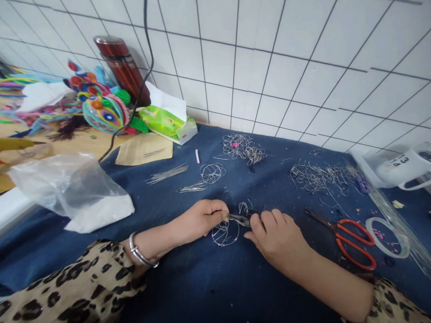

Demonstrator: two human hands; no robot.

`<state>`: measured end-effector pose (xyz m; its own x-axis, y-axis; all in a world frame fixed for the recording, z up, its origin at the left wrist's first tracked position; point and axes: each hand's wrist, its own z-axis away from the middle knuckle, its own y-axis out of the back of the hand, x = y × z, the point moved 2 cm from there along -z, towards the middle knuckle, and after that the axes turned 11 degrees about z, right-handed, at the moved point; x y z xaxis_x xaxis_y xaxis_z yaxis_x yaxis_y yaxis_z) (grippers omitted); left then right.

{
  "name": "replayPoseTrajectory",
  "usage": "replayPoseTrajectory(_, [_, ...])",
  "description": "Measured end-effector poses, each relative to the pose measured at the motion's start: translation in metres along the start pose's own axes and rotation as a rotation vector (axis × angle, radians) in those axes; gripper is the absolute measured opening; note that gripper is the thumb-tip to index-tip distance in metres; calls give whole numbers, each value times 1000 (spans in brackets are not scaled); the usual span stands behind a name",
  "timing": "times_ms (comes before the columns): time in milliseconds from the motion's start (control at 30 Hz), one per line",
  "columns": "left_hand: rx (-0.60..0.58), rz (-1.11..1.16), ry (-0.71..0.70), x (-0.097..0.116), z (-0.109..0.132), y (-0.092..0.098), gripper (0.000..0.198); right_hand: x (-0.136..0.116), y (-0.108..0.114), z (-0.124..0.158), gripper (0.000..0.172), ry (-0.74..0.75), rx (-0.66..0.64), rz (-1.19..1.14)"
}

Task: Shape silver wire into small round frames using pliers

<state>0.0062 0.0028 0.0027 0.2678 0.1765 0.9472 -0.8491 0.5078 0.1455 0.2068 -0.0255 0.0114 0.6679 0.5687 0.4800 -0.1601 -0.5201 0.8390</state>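
Note:
In the middle of the dark blue cloth, my left hand pinches the upper edge of a round wire frame strung with small pink beads. My right hand is closed around a pair of pliers, whose jaws reach left to the wire at my left fingertips. What exactly the jaws grip is too small to tell. Just behind the pliers lie some curled wire bits. A second round wire frame lies farther back, beside bundles of straight wires.
Scissors with orange handles and a clear ring dish of pink beads lie at right. Tangled wire heaps and a white mug stand behind. At left are a plastic bag, a red thermos and a black cable.

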Motion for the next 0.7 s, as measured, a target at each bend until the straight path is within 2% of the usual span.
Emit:
replayPoseTrajectory(367, [8,23,21,-3,-2,1,19,-2,-2,2,32,-19,19,24])
replayPoseTrajectory(700, [-18,167,17,0,0,2,18,5,-10,-1,31,-90,-72,-249])
